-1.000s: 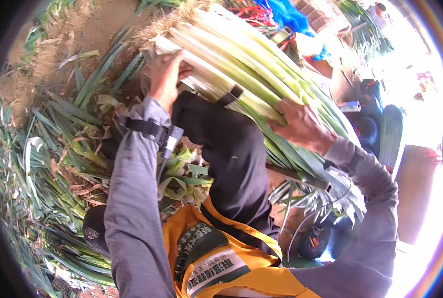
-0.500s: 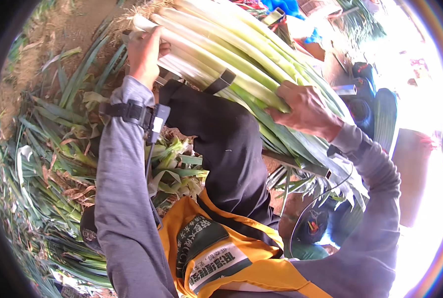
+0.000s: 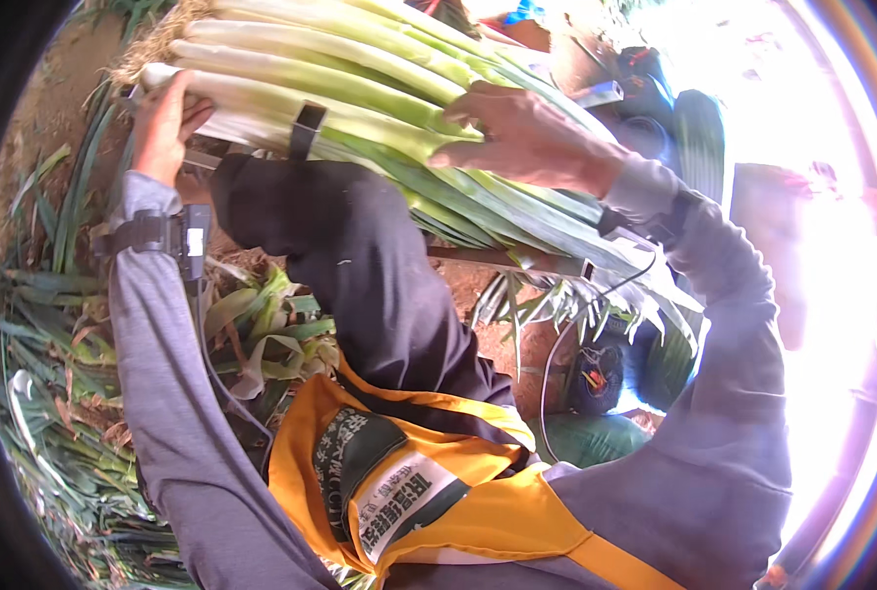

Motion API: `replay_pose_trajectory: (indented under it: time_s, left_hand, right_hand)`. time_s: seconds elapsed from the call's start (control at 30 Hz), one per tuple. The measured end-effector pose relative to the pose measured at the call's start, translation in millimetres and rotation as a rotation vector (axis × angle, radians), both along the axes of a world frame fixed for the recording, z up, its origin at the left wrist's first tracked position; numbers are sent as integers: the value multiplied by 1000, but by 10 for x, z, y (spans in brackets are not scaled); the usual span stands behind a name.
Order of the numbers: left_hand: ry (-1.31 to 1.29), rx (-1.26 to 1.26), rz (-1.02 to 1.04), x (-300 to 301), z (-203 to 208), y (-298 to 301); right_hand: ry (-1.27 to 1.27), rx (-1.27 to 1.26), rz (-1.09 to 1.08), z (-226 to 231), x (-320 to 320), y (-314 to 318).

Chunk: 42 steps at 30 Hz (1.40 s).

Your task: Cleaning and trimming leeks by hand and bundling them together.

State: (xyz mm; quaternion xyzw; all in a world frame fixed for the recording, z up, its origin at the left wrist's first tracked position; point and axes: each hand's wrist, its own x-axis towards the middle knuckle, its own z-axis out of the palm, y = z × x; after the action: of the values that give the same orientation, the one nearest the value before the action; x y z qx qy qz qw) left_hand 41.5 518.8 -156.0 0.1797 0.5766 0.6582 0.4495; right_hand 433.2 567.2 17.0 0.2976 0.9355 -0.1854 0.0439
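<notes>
A thick bundle of long leeks (image 3: 380,84) lies across a metal rack, white root ends at the left and green leaves at the right. My left hand (image 3: 166,128) is at the root end of the nearest leek (image 3: 252,96), fingers curled against its white shank. Over the middle of the bundle, where white turns green, my right hand (image 3: 537,138) spreads its thumb and fingers apart. Its fingertips are at the upper stalks; whether they press on them is unclear. The thumb points left along the near leaves.
A short dark upright post (image 3: 307,130) of the rack stands at the bundle's near side. My dark-trousered knee (image 3: 330,211) is close below it. Loose leaves (image 3: 55,393) cover the ground at left. Leaf tips (image 3: 645,285) hang off the right end. A cable (image 3: 554,364) loops from my right wrist.
The whole view has shifted, so the bundle and my knee appear farther left and higher. My right hand has loosened from the stalks, its thumb and fingers now wider apart. The left stays at the root end.
</notes>
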Motion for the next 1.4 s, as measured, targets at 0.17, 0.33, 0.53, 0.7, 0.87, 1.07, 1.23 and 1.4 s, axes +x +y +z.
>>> replay_pose_trajectory:
  time_s: [0.17, 0.33, 0.53, 0.7, 0.87, 1.07, 1.23, 1.4]
  left_hand:
    - [35, -22, -9, -22, -24, 75]
    - [47, -58, -39, 82, 25, 63]
    - [-11, -16, 43, 96, -5, 25]
    - [1, -8, 22, 17, -14, 22]
    - [2, 33, 13, 78, -14, 1]
    - [23, -121, 63, 232, 129, -181]
    - [66, -132, 43, 142, 349, -802]
    - [-106, 106, 23, -154, 521, -1761]
  right_hand:
    - [-490, 6, -201, 636, 902, -207]
    - [-489, -39, -172, 381, 1328, -365]
    - [-522, -237, -118, 363, 1156, -201]
    - [-569, -393, -282, 247, 1057, -154]
    - [-606, -401, -254, 109, 1067, -184]
    - [-666, -193, -34, 270, 993, -200]
    - [-742, 120, 346, 543, 821, -218]
    - [-365, 93, 151, 1114, 83, -506]
